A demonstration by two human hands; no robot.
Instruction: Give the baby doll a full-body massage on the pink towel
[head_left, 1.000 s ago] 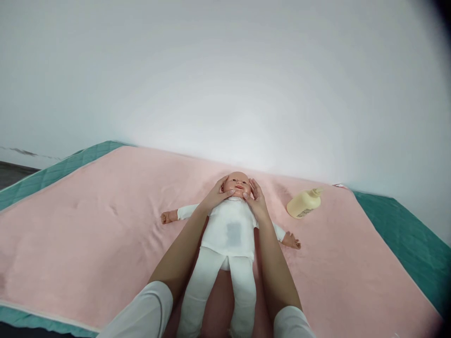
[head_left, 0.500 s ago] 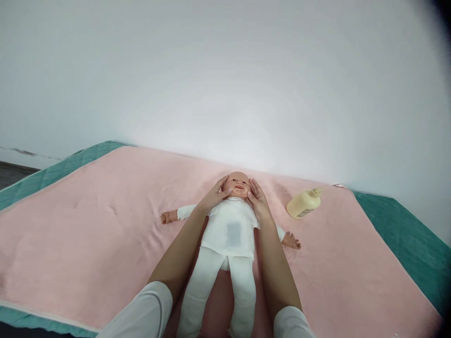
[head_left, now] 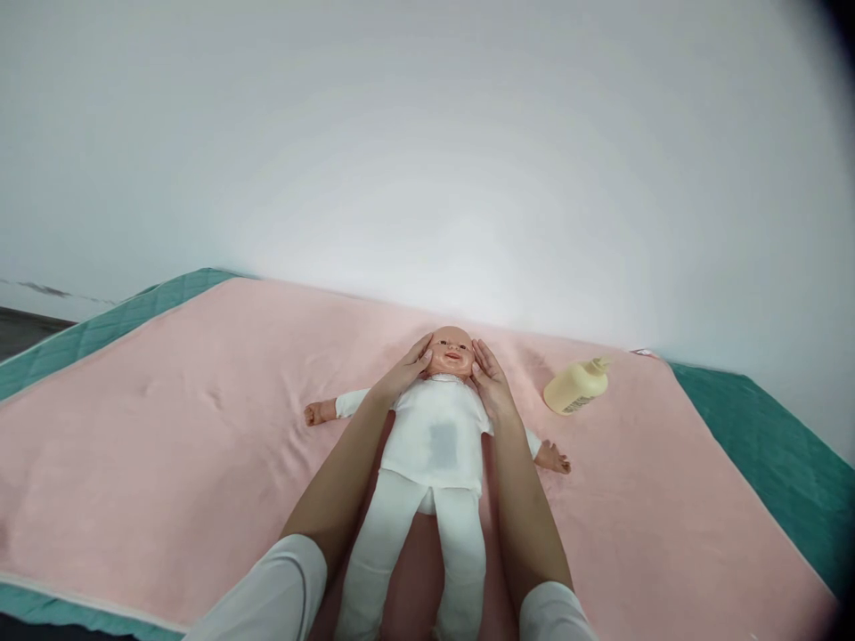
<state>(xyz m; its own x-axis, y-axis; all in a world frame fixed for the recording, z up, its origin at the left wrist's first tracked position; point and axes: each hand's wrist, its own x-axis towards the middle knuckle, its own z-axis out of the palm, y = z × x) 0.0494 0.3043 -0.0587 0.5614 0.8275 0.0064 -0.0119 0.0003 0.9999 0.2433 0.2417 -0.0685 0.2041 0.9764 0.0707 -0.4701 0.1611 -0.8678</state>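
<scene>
A baby doll [head_left: 434,436] in white clothes lies on its back, arms spread, with its feet towards me. My left hand [head_left: 406,367] rests along one side of the doll's head [head_left: 452,351], fingers stretched out and thumb at the cheek. On the other side, my right hand [head_left: 490,374] lies the same way, its fingers extended beside the temple and its thumb near the jaw. Both hands touch the head without gripping it. The undersides of my palms are hidden.
A pale yellow pump bottle [head_left: 575,386] stands tilted-looking to the right of the doll. Beneath everything is a pink blanket [head_left: 166,427] over a green quilted cover [head_left: 768,427]. A white wall [head_left: 427,160] rises directly behind.
My thumbs have slid outward from beside the doll's mouth and chin towards the sides of its cheeks. The doll and the bottle have stayed put.
</scene>
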